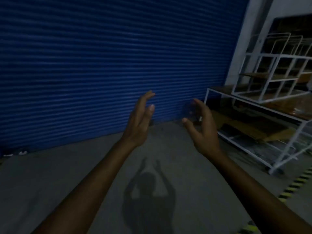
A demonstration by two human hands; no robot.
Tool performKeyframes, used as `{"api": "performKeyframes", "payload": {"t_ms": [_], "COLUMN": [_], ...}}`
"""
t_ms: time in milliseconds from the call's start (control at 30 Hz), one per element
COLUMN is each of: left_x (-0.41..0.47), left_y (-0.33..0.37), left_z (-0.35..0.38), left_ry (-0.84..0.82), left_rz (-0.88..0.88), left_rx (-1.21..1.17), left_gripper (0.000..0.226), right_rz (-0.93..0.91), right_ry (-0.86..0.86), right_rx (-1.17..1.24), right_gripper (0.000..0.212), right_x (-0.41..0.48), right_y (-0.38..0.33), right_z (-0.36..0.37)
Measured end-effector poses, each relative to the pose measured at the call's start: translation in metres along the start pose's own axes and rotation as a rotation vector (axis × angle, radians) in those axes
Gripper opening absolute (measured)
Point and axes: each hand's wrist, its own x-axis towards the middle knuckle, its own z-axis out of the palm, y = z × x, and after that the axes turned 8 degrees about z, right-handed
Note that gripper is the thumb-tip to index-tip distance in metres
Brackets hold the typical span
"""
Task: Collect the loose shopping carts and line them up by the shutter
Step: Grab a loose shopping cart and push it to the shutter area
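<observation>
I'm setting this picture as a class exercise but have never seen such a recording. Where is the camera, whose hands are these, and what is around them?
There is one picture, taken by a camera worn on a person's head, looking forward and down. The left hand and right hand are that person's: raised, open and empty. Ahead is a blue roller shutter; white-framed carts stand beside its right end. The person's shadow falls on the concrete floor.

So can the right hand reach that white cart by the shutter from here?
Probably yes: the right hand is open and empty, nothing lies between it and the white cart, though a step closer may be needed.
</observation>
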Motion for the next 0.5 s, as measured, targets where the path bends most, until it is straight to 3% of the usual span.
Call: {"api": "performKeyframes", "payload": {"t_ms": [100, 200, 300, 367, 500], "left_x": [0.002, -0.004, -0.011, -0.017, -0.032], "left_y": [0.017, 0.033, 0.046, 0.059, 0.089], "left_z": [0.02, 0.049, 0.083, 0.11, 0.175], "left_ry": [0.042, 0.03, 0.016, 0.003, -0.127], "left_rz": [-0.095, -0.15, -0.178, -0.19, -0.09], "left_rx": [-0.212, -0.318, -0.417, -0.403, -0.128], "left_gripper": [0.054, 0.079, 0.09, 0.088, 0.063], "right_rz": [0.202, 0.327, 0.401, 0.438, 0.484], "right_ry": [0.092, 0.159, 0.234, 0.259, 0.269], "right_rx": [0.221, 0.381, 0.464, 0.487, 0.454], "right_gripper": [0.06, 0.05, 0.046, 0.045, 0.041], "right_x": [-0.015, -0.035, -0.053, -0.067, -0.099], "right_y": [0.011, 0.021, 0.029, 0.034, 0.042], "right_z": [-0.032, -0.074, -0.116, -0.143, -0.197]}}
